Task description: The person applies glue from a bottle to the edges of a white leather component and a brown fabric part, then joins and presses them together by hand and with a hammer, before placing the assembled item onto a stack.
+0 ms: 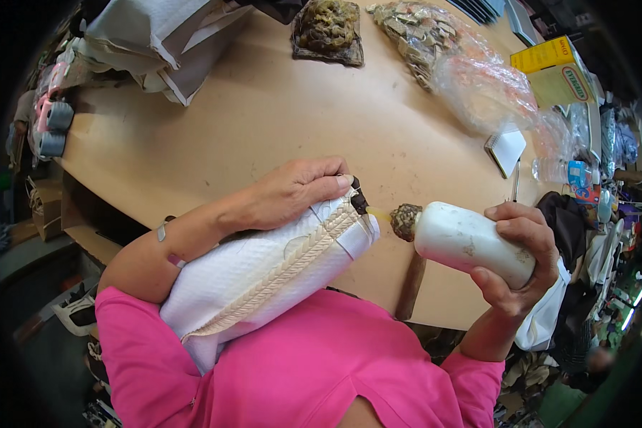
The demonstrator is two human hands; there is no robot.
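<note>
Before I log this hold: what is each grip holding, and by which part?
Right grip: the white bottle, by its base end. Left grip: the white braided-trim piece, at the end with the dark strip.

White bottle (pixel 467 239) in right grip (pixel 541 250)

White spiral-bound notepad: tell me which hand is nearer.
Right. The right hand is just below the notepad in view; the left hand is farther off, to its lower left.
</note>
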